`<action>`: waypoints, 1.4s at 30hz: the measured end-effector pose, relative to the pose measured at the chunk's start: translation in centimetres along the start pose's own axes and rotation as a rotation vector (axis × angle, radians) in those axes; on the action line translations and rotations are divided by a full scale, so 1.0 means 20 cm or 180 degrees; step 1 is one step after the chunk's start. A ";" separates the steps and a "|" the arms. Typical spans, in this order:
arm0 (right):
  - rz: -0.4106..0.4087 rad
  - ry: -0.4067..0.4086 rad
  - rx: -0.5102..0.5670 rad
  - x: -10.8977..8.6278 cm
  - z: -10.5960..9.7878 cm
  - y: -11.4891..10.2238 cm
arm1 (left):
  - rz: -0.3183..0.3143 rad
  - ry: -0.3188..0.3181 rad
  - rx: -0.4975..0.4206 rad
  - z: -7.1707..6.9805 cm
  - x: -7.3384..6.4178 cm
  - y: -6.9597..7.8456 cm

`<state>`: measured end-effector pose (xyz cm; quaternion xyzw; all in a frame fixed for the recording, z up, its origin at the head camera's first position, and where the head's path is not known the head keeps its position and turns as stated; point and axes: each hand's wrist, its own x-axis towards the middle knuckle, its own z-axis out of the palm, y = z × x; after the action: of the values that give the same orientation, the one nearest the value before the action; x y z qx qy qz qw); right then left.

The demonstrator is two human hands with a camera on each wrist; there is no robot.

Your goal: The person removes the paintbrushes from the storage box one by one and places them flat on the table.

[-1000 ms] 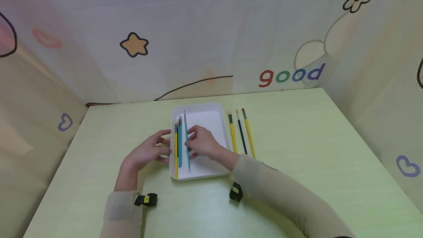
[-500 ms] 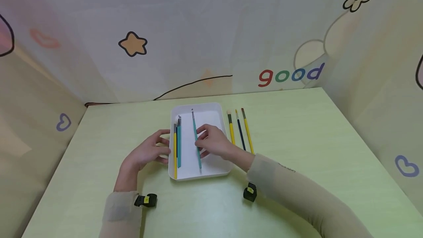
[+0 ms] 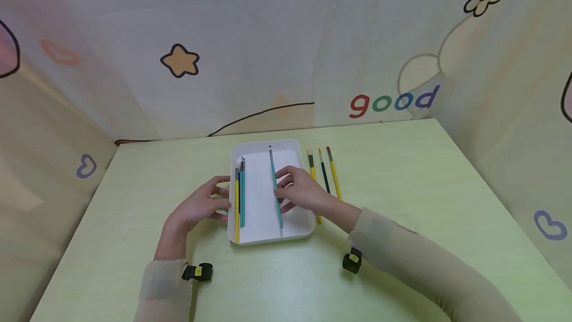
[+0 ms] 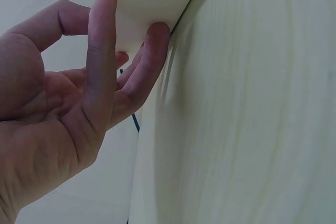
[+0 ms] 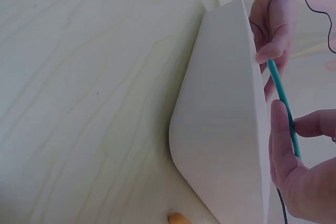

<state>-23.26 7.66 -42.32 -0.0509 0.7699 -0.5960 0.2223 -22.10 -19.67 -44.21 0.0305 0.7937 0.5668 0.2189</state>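
In the head view a white tray (image 3: 261,235) lies on the table. My right hand (image 3: 301,190) pinches a teal paintbrush (image 3: 273,163) over the tray, toward its right side. The right wrist view shows the teal handle (image 5: 284,98) between thumb and fingers. My left hand (image 3: 201,202) touches the tray's left wall, and in the left wrist view its fingertips (image 4: 157,32) rest on that outer wall. Along the tray's left side lie a yellow paintbrush (image 3: 237,207) and teal paintbrushes (image 3: 243,198), with a dark handle partly hidden between them.
Right of the tray lie a yellow paintbrush (image 3: 312,163), a dark-handled paintbrush (image 3: 324,173) and another yellow paintbrush (image 3: 334,173), their lower parts partly covered by my right hand and forearm. A printed cloth (image 3: 268,63) hangs behind the table (image 3: 424,202).
My right hand has carried the teal paintbrush rightward across the tray, away from the brushes at its left side. My left hand has stayed at the tray's wall.
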 end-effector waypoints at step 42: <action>0.0186 0.0383 -0.0150 -0.12 -0.49 0.17 | -0.0018 0.0044 0.0037 0.00 0.00 -0.01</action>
<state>-24.46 18.18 -42.94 0.0023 0.7968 -0.5730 0.1916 -22.04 -19.64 -44.32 0.0256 0.7985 0.5618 0.2148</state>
